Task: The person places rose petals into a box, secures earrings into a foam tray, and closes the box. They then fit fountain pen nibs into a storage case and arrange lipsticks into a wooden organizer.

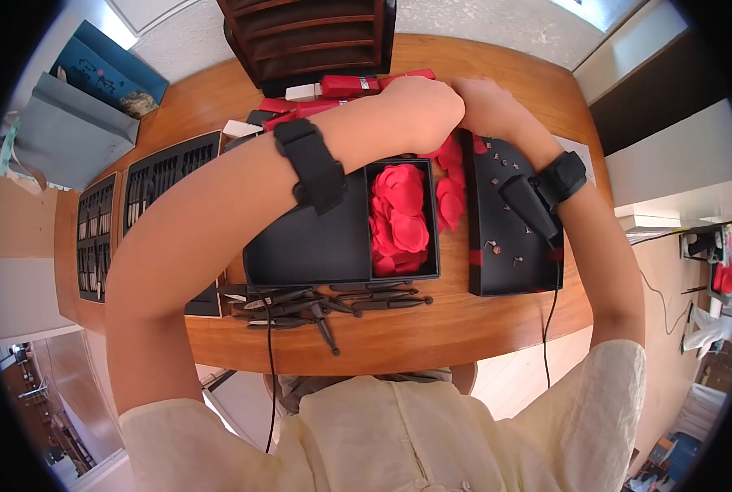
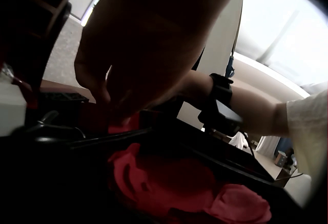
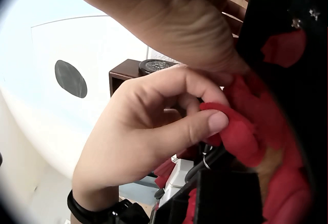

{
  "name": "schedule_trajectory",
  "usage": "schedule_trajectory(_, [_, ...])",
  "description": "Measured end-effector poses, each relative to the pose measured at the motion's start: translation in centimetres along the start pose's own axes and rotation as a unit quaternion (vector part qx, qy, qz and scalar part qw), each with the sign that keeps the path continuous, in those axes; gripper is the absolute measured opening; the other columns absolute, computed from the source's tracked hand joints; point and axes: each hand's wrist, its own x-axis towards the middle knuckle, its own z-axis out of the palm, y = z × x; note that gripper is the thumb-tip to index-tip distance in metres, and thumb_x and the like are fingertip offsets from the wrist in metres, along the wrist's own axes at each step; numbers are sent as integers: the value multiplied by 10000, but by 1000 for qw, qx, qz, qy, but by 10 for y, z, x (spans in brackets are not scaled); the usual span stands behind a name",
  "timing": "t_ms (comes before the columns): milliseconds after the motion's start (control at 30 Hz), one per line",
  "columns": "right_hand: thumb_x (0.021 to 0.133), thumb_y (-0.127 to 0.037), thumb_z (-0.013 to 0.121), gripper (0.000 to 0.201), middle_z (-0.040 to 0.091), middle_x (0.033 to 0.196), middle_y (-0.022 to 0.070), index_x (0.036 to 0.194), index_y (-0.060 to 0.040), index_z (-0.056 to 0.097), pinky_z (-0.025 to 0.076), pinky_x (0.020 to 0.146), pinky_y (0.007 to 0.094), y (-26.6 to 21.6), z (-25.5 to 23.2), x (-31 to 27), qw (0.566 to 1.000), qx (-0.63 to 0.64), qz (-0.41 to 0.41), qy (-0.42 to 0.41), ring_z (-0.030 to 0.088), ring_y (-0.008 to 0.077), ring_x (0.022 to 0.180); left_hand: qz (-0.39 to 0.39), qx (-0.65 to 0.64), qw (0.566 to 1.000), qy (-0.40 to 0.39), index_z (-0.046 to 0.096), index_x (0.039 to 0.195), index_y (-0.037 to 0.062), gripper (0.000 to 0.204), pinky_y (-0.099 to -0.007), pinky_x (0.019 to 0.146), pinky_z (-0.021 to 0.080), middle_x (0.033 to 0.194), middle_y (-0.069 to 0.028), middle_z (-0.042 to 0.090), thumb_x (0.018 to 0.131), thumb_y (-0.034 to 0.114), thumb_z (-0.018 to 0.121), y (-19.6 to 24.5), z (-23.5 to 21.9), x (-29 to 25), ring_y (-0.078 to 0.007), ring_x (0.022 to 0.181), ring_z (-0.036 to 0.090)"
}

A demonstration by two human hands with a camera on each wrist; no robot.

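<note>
My left hand reaches to the far side of the table. In the right wrist view the left hand pinches a red petal between thumb and index finger. Close beside it, my right hand bends over the far end of a shallow black tray. Most of the right hand's fingers are hidden, and I cannot tell whether they hold anything. Loose red petals lie between the tray and a black box. That box's right compartment holds a heap of red petals.
Small metallic pieces are scattered in the tray. Dark slim tools lie along the table's near edge. Cases of similar tools and paper bags stand left. Red packages lie before a dark wooden rack.
</note>
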Motion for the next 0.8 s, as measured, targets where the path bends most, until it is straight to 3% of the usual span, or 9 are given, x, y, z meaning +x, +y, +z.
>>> schedule_trajectory(167, [747, -266, 718, 481, 671, 1126, 203, 1132, -2, 603, 438, 942, 573, -3, -10, -6, 998, -14, 62, 5, 573, 395, 1162, 12, 82, 995, -52, 619, 1106, 12, 333, -428, 788, 552, 1168, -144, 608, 784, 67, 685, 0, 8, 8, -323, 1008, 647])
schedule_trajectory(300, [747, -263, 714, 441, 680, 1126, 167, 1114, -36, 623, 446, 945, 561, -4, -21, -7, 995, -29, 84, -50, 588, 391, 1147, 9, 27, 1000, 6, 596, 1145, -15, 379, -426, 797, 557, 1173, -163, 606, 786, 63, 689, 0, 7, 3, -326, 1033, 644])
schedule_trajectory(467, [735, -265, 715, 400, 695, 1091, 150, 1079, -71, 654, 457, 929, 561, 2, -15, -1, 994, 4, 77, -80, 604, 376, 1128, -12, 35, 991, -125, 638, 1088, 1, 330, -432, 810, 545, 1044, -182, 653, 786, 117, 704, -2, 4, 13, -332, 1023, 643])
schedule_trajectory(500, [737, -255, 710, 379, 696, 1074, 157, 1062, -65, 660, 470, 913, 540, 1, -13, -4, 996, 27, 71, -40, 611, 368, 1117, -13, 35, 991, -125, 638, 1088, 1, 330, -432, 810, 545, 1044, -182, 653, 786, 117, 704, -3, 6, 13, -332, 1023, 643])
schedule_trajectory(567, [740, -244, 705, 358, 698, 1057, 164, 1044, -58, 666, 483, 897, 519, 3, -12, -5, 997, 50, 64, 0, 618, 361, 1106, 18, 17, 995, -98, 664, 1023, 35, 250, -432, 791, 531, 978, -177, 669, 796, 136, 694, -7, 11, 12, -343, 967, 650])
schedule_trajectory(633, [772, -147, 697, 294, 676, 924, 181, 1001, 13, 608, 509, 795, 384, 9, -11, -6, 987, 127, -3, 99, 655, 321, 909, 19, -8, 996, -86, 664, 998, 43, 224, -425, 773, 526, 945, -162, 673, 801, 146, 694, -10, 8, 10, -337, 928, 654])
schedule_trajectory(700, [780, -152, 680, 279, 684, 948, 183, 1009, -1, 628, 513, 804, 387, 13, -19, -12, 982, 158, -16, 106, 658, 338, 932, 19, -34, 996, -74, 665, 974, 52, 199, -418, 755, 520, 912, -147, 676, 807, 156, 693, -16, 5, 2, -330, 888, 658])
schedule_trajectory(767, [788, -156, 663, 270, 692, 972, 186, 1017, -16, 648, 517, 814, 390, 12, -31, -21, 975, 188, -30, 113, 660, 356, 955, 67, -166, 982, 65, 649, 943, 32, 206, -396, 715, 503, 819, -119, 662, 811, 177, 711, -25, -1, -8, -289, 807, 652])
schedule_trajectory(800, [796, -139, 655, 253, 688, 941, 179, 1011, -7, 642, 515, 796, 376, 12, -35, -26, 971, 212, -26, 105, 661, 334, 914, 33, -208, 977, 41, 641, 929, 20, 219, -354, 705, 491, 776, -95, 635, 820, 190, 724, -29, -5, -10, -222, 774, 627])
